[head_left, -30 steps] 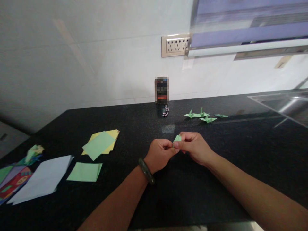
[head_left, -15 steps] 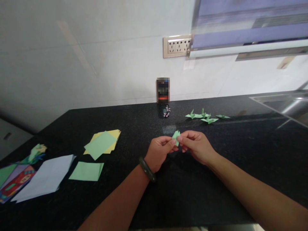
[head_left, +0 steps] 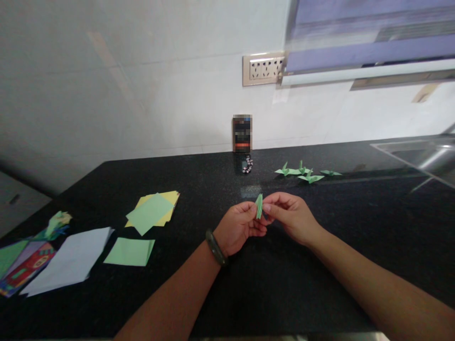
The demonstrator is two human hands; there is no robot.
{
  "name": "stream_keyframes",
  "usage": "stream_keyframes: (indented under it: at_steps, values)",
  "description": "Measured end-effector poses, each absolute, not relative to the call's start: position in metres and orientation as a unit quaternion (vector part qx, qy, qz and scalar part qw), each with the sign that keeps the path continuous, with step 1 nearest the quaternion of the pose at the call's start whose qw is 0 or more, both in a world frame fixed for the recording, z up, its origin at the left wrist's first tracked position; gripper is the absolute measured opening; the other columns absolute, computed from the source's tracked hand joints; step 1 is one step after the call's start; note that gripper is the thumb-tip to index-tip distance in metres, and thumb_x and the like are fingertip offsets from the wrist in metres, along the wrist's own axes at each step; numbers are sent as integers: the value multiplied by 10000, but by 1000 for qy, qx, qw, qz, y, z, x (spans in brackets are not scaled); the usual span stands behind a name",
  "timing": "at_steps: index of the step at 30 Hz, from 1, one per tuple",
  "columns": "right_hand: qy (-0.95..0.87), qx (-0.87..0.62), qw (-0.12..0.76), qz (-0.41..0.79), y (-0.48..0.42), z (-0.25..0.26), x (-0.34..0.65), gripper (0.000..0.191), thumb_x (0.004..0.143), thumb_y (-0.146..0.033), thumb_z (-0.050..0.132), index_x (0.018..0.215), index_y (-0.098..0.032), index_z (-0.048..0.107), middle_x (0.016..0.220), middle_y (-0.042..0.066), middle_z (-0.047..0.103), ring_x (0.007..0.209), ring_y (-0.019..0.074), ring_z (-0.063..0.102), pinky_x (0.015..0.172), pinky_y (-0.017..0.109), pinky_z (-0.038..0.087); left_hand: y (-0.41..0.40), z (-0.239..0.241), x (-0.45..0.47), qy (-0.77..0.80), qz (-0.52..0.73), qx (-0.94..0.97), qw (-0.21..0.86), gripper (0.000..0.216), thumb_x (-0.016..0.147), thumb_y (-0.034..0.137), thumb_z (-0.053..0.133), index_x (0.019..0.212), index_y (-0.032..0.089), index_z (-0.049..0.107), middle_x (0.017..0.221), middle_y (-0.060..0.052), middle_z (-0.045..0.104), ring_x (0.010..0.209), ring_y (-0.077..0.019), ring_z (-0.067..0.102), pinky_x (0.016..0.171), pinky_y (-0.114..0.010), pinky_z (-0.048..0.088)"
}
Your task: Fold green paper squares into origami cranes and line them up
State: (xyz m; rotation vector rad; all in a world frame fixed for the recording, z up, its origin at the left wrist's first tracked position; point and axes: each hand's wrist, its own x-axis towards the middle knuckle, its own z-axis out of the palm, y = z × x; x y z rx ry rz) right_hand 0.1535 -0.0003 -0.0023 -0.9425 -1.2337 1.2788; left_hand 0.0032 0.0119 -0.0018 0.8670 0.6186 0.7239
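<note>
A small piece of folded green paper point(head_left: 259, 206) is held upright above the black counter, its layers seen nearly edge-on. My left hand point(head_left: 237, 226) pinches it between thumb and fingers from the left, with a dark bangle on the wrist. On the other side, my right hand point(head_left: 292, 215) is closed, its thumb and fingertips at the paper's right edge. Beyond the right hand, several folded green paper cranes point(head_left: 310, 178) rest on the counter.
Left of my hands lie a green sheet point(head_left: 149, 213) on yellow sheets point(head_left: 172, 207), a folded green sheet point(head_left: 130, 252), white paper point(head_left: 73, 260) and a colourful packet point(head_left: 28, 267). A beaded bracelet point(head_left: 248, 165) sits before a blurred upright box point(head_left: 242, 134). A sink point(head_left: 426, 158) is at right.
The folded paper has turned and now looks narrower. My left fingers have shifted lower beneath it, while my right hand stays close to its edge.
</note>
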Motion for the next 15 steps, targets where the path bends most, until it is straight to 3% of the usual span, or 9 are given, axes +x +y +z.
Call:
stream_keyframes:
  at_steps: [15]
  values:
    - [-514,-433,528,519,-1,1,151,197,617,-256,721,753,-149,626,590,-19,606,502,75,525,493,217,437,14,-4,4,301,367,391,789,173,801,269,522,773,105,569,633,-29,591,525,-80,551,537,-206,457]
